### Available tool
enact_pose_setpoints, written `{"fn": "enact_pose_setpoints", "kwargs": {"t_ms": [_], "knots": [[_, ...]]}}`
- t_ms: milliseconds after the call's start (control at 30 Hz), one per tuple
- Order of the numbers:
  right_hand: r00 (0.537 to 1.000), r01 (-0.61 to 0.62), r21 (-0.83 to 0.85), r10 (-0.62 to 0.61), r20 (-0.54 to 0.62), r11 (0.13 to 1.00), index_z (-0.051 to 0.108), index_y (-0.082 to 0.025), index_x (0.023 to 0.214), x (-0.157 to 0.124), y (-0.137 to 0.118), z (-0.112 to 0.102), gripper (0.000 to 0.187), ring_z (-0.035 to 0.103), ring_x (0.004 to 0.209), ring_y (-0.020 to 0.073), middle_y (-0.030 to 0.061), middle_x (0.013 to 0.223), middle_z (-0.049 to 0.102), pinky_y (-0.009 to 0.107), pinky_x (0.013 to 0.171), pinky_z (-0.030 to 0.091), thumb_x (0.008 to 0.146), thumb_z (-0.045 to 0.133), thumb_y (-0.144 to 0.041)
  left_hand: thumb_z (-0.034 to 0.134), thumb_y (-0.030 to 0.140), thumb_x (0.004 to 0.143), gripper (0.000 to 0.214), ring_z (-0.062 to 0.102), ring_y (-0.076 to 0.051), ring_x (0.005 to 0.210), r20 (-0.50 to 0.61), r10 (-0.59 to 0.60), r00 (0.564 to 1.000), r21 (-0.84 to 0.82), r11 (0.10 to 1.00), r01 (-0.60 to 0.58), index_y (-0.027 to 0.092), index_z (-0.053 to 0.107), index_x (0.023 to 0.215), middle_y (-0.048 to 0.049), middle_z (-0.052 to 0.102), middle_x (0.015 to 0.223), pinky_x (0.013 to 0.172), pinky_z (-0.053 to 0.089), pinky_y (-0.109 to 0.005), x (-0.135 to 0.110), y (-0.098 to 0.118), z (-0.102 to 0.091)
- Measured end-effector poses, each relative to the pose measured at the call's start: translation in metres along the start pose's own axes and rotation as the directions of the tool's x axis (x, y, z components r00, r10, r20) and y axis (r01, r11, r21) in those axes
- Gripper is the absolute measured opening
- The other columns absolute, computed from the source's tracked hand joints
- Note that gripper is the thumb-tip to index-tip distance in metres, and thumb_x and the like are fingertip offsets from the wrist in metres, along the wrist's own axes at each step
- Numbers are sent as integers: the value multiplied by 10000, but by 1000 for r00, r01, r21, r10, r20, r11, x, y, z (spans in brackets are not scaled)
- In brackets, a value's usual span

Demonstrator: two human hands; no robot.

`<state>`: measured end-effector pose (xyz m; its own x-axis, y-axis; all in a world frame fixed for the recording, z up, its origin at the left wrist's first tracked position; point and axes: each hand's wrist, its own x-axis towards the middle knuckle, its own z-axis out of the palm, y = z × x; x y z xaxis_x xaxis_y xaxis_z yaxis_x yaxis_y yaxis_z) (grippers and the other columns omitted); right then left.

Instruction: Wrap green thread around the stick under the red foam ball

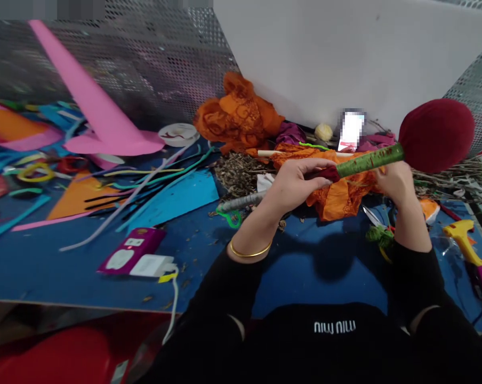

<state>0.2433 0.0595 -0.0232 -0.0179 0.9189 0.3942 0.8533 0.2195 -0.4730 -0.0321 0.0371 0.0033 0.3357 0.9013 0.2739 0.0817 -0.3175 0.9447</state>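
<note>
My left hand (299,184) is closed around the gathered dark red cloth at the lower end of a shiny green wrapped handle (371,160). At the handle's other end is a large dark red cloth-covered ball (436,136), held above the table. Just below the green handle, my right hand (395,181) has curled fingers; their tips are partly hidden, and what they hold I cannot make out. A grey wrapped rod (243,201) shows beyond my left wrist, roughly in line with the handle; I cannot tell whether they join. Orange lace cloth (337,200) lies behind my hands.
On the blue table are a purple box with a white plug (133,250), a pink cone hat (93,101), coloured strips (161,186), dry plant bits (241,173) and a lit phone (351,130). A yellow glue gun (463,240) lies at right. A red stool (61,357) stands below.
</note>
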Motion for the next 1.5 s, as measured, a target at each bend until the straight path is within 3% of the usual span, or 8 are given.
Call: {"fn": "enact_pose_setpoints", "kwargs": {"t_ms": [167,333,533,633,733,833,1067,1500], "knots": [[956,98,699,-262,131,708,722,-242,1083,-18,-59,28,355,713,1068,235,69,1093,774,412,1010,556,887,665,-532,741,133,746,330,749,-216,1042,-49,40,998,-70,997,-44,149,816,1068,-63,817,1094,1011,591,-361,3,-3,2],[981,188,536,-186,-57,823,656,-219,748,-34,-84,26,303,610,677,146,5,698,654,301,692,531,974,608,-415,717,96,769,337,747,-209,1019,-79,65,995,-49,996,-69,152,807,1089,-61,811,1098,1007,586,-364,8,-6,-3],[837,536,544,-322,-443,645,708,-242,794,-43,-92,25,298,702,1116,251,76,1027,697,469,997,566,1008,552,-379,730,84,771,297,738,-216,1044,-95,65,993,-61,996,-71,136,805,1054,-74,808,1080,1011,568,-359,14,-12,-3],[905,424,782,-182,-385,457,636,-243,716,-42,-95,35,412,696,755,204,12,697,593,478,901,595,989,553,-541,723,69,771,268,741,-205,1027,-73,64,995,-38,997,-67,146,812,1011,-64,817,1058,1014,557,-352,16,-15,3],[968,235,911,3,-251,340,565,-226,630,-41,-100,39,478,372,436,87,-63,524,381,313,588,497,923,645,-595,712,90,796,247,744,-205,1005,-54,36,998,39,999,-33,158,821,1007,-51,826,1036,981,554,-345,15,-15,11],[974,102,929,153,-166,356,556,-211,616,-44,-105,34,469,271,446,62,-62,539,418,250,480,312,880,717,-564,718,137,823,244,742,-211,985,-94,8,996,141,990,5,171,824,1040,-45,828,1026,972,543,-355,13,-15,18],[940,9,903,305,-154,429,567,-216,613,-56,-119,27,456,308,478,73,-44,559,461,267,469,256,857,728,-566,714,225,856,269,745,-227,1040,-142,12,990,265,964,26,220,814,1105,-25,826,1089,989,544,-352,10,-20,26],[978,9,886,179,-103,463,595,-208,641,-57,-117,22,441,370,536,81,-29,607,519,264,506,285,876,714,-562,646,253,910,332,745,-256,1105,-86,-20,996,579,813,66,272,799,1204,-20,810,1197,949,550,-349,6,-11,26]]}}
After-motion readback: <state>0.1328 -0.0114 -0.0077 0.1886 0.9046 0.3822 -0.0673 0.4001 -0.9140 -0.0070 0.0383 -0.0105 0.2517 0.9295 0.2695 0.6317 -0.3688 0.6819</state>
